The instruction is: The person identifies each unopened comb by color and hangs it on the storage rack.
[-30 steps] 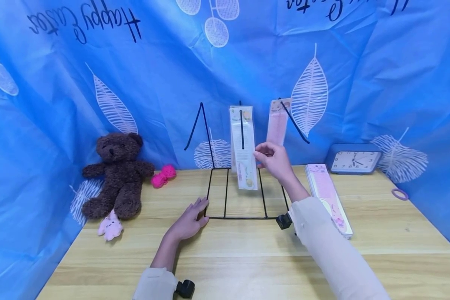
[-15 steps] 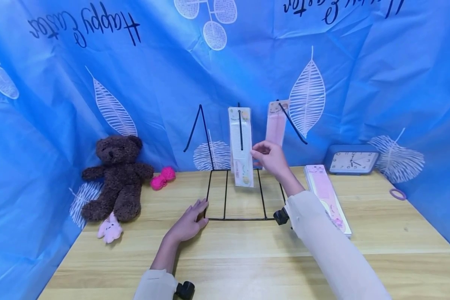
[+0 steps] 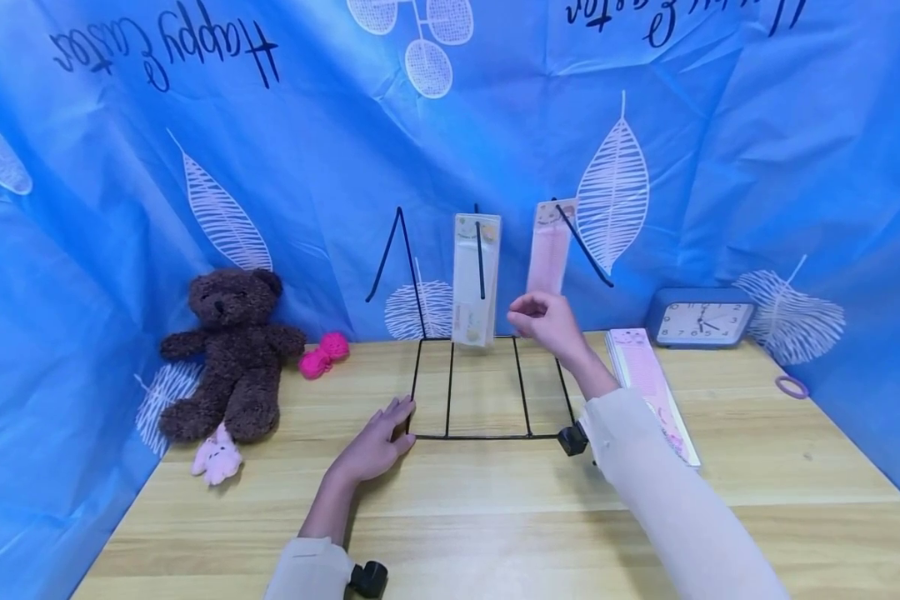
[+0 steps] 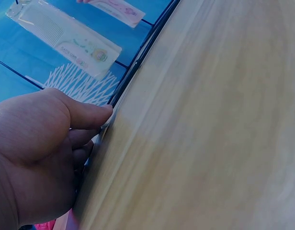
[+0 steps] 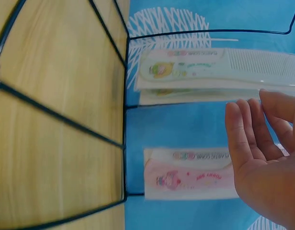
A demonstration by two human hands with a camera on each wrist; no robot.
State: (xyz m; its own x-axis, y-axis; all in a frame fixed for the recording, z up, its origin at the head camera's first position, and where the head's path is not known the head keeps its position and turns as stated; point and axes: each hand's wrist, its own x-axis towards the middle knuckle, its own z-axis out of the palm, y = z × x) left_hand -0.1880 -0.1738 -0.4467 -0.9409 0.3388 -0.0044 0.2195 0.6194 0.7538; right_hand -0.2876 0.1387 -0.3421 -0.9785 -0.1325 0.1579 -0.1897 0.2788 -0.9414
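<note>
My right hand [image 3: 546, 323] is just right of the packaged green-white plastic comb [image 3: 474, 292] on the middle hook. Nothing lies between its fingers, loosely bent in the right wrist view. A second pack shows behind that comb [image 5: 186, 72]. On the right hook hangs a pink packaged comb [image 3: 551, 250], its lower part hidden by this hand in the head view. My left hand [image 3: 375, 442] rests at the front left corner of the black wire rack [image 3: 487, 437]. In the left wrist view its thumb [image 4: 97, 115] touches the base wire.
A stack of packaged pink combs [image 3: 648, 383] lies right of the rack, near a blue clock [image 3: 701, 318] and a purple ring [image 3: 792, 387]. At left are a brown teddy bear [image 3: 228, 350], a pink bow [image 3: 324, 356] and a small pink toy [image 3: 217, 457]. Blue cloth hangs behind.
My right hand has let go of the middle comb's edge and moved slightly right. The comb has swung back and hangs closer to the rack. The left hand has stayed at the corner.
</note>
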